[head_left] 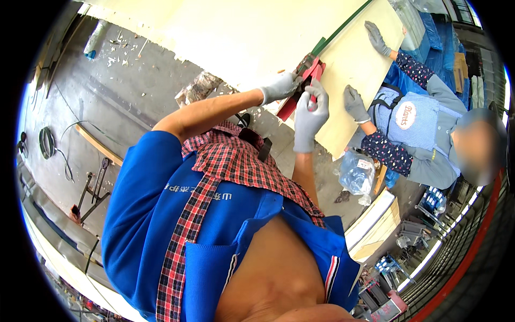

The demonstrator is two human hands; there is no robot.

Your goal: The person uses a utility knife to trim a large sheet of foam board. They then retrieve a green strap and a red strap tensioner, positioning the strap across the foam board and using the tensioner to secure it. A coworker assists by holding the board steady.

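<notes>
A red and dark strapping tool [314, 70] sits at the near edge of a large cream-coloured sheet or board [230, 37]. Running from it across the cream surface to the far edge is a green strap [343, 27]. My left hand [280, 87], in a grey-white glove, has its fingers curled onto the tool's left side. In the same kind of glove, my right hand [308, 121] closes around a red handle [312, 102] at the tool's near side. Its fingertips are partly hidden.
Facing in from the right, a co-worker [418, 118] rests both gloved hands on the cream board. Crumpled plastic [198, 88] and a clear plastic bag [357, 172] lie on the floor. A coiled cable [46, 142], a wooden strip [99, 144] and long-handled cutters [99, 180] lie left.
</notes>
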